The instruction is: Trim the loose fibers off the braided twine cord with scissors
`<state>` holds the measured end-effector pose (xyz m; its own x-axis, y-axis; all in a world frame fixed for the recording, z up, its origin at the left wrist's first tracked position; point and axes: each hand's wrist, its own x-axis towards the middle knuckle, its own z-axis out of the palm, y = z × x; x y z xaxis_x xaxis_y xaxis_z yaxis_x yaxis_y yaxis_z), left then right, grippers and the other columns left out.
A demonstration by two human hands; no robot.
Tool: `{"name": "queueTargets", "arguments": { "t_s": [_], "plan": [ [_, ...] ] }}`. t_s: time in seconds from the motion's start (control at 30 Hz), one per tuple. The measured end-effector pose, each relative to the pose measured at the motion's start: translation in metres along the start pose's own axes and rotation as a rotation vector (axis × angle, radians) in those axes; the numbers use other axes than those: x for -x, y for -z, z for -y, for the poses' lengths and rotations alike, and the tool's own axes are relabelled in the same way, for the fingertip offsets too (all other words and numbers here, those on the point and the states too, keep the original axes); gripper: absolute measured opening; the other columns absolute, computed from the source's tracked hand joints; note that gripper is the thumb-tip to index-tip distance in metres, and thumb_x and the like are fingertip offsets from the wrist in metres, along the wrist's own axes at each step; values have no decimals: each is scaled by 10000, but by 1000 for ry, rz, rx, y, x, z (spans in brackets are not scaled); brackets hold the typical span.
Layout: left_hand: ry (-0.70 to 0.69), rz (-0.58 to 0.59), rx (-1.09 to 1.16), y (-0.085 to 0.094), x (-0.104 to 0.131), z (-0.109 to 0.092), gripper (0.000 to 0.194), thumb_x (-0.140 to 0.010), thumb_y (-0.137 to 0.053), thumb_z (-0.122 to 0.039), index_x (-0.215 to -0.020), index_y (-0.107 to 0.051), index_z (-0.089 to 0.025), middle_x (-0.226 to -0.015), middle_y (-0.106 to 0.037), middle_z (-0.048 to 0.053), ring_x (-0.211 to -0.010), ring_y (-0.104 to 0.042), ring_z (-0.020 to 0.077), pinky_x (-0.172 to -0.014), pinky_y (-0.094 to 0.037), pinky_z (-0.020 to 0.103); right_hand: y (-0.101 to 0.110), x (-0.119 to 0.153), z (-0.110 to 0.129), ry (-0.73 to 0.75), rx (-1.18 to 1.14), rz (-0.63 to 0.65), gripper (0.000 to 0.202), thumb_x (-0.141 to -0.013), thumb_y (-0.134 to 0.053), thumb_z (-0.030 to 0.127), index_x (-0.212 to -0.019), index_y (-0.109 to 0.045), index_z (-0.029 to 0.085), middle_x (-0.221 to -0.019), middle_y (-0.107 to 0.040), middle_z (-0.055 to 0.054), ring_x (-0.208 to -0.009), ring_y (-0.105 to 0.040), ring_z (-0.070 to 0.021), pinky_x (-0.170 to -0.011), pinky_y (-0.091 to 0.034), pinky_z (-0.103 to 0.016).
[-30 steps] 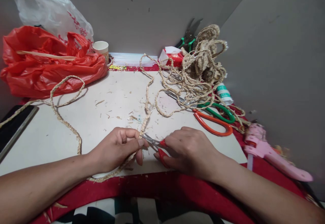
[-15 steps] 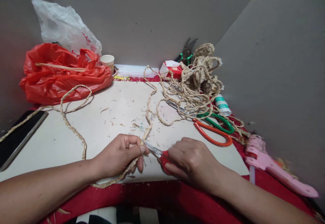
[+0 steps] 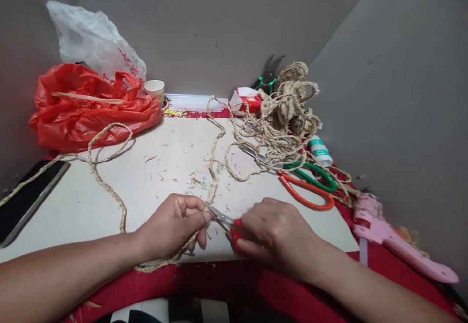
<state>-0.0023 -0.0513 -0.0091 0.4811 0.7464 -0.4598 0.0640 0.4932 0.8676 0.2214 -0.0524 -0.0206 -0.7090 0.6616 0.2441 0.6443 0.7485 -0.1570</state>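
A braided straw rope point(image 3: 214, 171) runs down the middle of the white board point(image 3: 175, 142) and passes through my left hand point(image 3: 179, 225), whose thumb and fingers pinch it. My right hand point(image 3: 278, 232) is wrapped round the red handles of small scissors point(image 3: 224, 218). Their blades point left and touch the rope right at my left fingertips; the gap between the blades looks slightly parted. Below my left hand the rope continues toward the board's front edge, partly hidden by the hand and forearm.
A heap of braided rope point(image 3: 288, 113) lies at the back right, over large scissors with orange and green handles point(image 3: 307, 189). A pink glue gun point(image 3: 402, 252) rests at right. A red plastic bag point(image 3: 91, 118), a paper cup point(image 3: 155, 89) and a phone point(image 3: 32, 196) stand left.
The scissor blades have shifted slightly at the rope and look a little more parted. Both hands stay almost in the same place.
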Motion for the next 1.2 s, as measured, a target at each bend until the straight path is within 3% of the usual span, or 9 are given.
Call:
{"name": "queueTargets", "arguments": {
  "t_s": [0.23, 0.5, 0.7, 1.03, 1.2],
  "plan": [
    [-22, 3, 31, 1, -2, 2, 283, -813, -607, -411, -815, -604, -128, -506, -596, -3, -343, -394, 49, -359, -283, 166, 0, 2, -4, 41, -51, 25, 311, -883, -472, 219, -575, -502, 186, -517, -544, 12, -482, -425, -114, -576, -273, -281],
    [-91, -38, 187, 3, -6, 8, 257, -790, -654, -364, -894, -526, -167, -526, -638, -4, -334, -403, 54, -348, -311, 154, 5, -1, -4, -56, -186, 37, 260, -811, -558, 248, -570, -482, 189, -509, -508, 32, -497, -406, -103, -569, -267, -254],
    [-88, -12, 203, 3, -5, 6, 243, -802, -648, -355, -881, -519, -165, -550, -652, 2, -329, -415, 54, -340, -328, 157, 2, 0, -6, -80, -99, 68, 260, -807, -586, 326, -605, -504, 184, -551, -535, 17, -527, -439, -114, -595, -258, -268],
    [-62, -20, 188, 1, -4, 2, 247, -791, -653, -350, -832, -498, -163, -539, -650, 17, -325, -401, 53, -331, -293, 151, -3, -2, -6, 34, 39, -49, 317, -876, -502, 279, -578, -530, 176, -518, -523, 2, -499, -430, -121, -578, -255, -285],
    [-78, -19, 193, 2, -6, 3, 210, -818, -620, -336, -831, -515, -154, -526, -637, 17, -330, -411, 59, -342, -292, 159, -3, -1, -8, 73, -69, -70, 338, -892, -477, 209, -554, -479, 182, -493, -496, 18, -471, -390, -109, -561, -267, -269]
  ]
}}
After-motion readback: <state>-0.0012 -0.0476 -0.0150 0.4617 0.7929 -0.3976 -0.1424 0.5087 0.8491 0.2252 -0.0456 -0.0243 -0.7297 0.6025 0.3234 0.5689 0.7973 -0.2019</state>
